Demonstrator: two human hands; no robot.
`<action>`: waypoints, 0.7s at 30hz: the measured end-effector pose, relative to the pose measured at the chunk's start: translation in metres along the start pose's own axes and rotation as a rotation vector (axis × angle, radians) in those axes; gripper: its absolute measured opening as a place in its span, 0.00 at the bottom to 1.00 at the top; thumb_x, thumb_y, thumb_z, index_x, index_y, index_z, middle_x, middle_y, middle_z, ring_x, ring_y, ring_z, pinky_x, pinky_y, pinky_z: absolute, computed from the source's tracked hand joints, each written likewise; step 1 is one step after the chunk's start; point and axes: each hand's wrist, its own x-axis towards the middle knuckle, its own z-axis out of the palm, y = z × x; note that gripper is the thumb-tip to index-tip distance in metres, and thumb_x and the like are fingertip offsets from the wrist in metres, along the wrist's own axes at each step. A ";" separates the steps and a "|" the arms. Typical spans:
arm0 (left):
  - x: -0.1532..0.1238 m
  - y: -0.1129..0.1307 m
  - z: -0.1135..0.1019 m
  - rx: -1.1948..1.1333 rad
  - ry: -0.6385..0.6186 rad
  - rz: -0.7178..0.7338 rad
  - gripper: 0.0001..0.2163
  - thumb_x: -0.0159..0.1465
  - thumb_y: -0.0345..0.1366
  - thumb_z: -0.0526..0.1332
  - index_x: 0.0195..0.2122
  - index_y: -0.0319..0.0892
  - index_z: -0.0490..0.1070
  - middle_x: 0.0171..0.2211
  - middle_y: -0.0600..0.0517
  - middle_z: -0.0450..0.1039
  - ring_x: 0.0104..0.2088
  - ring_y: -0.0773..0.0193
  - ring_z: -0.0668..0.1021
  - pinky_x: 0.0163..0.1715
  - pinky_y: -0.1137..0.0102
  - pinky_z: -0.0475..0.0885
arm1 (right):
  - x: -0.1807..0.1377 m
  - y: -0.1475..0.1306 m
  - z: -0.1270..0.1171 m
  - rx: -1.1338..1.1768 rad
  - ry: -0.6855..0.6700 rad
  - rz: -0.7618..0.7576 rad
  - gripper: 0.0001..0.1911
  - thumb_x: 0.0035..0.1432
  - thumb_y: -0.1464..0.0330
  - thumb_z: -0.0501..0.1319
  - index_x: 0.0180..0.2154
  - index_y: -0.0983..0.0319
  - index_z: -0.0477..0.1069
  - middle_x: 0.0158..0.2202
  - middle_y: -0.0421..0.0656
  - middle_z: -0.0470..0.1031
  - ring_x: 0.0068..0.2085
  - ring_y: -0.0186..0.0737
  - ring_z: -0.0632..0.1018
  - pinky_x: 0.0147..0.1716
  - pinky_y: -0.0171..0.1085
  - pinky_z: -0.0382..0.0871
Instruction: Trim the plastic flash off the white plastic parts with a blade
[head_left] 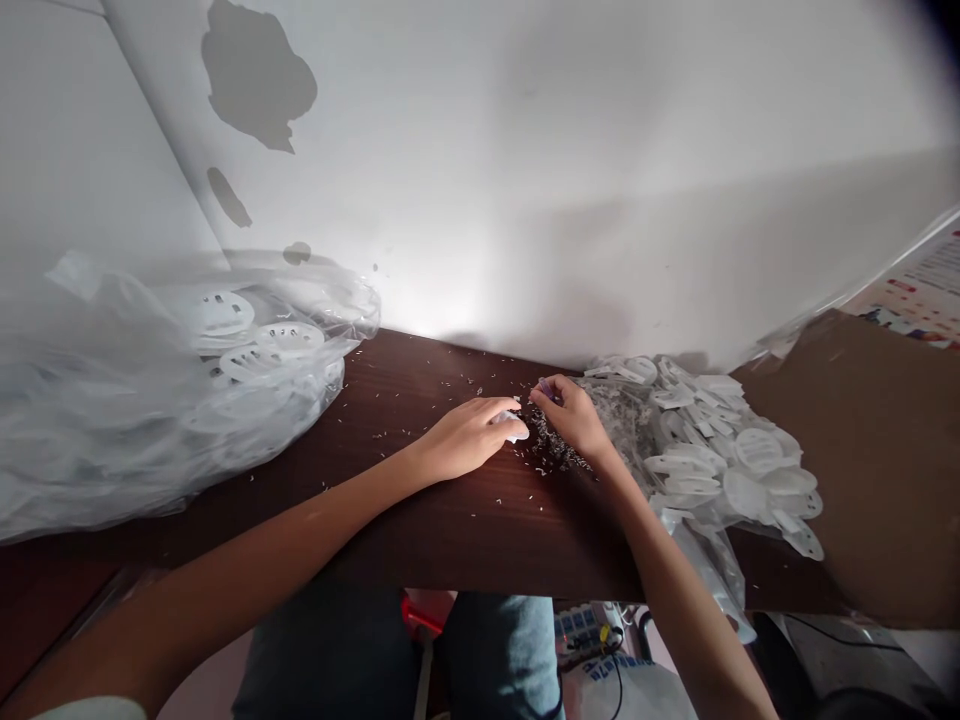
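Observation:
Over the middle of a dark brown table (420, 530), my left hand (461, 440) is closed around a small white plastic piece (514, 428), mostly hidden by the fingers. Just to its right, my right hand (574, 415) pinches a small purple object (545, 388) whose kind I cannot make out. The two hands are close together but apart. Below my right hand lies a heap of tiny dark and whitish bits (556, 450). Loose white slivers are scattered across the tabletop around both hands.
A large clear plastic bag (150, 430) with slotted white oval pieces (281, 340) bulges on the left. At right lies a pile of similar white plastic pieces (697, 440), beside brown cardboard (877, 470). A white wall (450, 180) rises behind; a power strip (581, 625) shows below the table.

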 end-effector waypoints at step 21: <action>0.000 -0.015 -0.015 0.136 0.127 0.196 0.06 0.73 0.30 0.58 0.49 0.43 0.70 0.47 0.46 0.80 0.43 0.60 0.84 0.42 0.66 0.79 | -0.019 -0.024 0.013 0.470 -0.206 0.115 0.20 0.59 0.52 0.71 0.43 0.62 0.82 0.30 0.40 0.74 0.26 0.31 0.63 0.24 0.34 0.56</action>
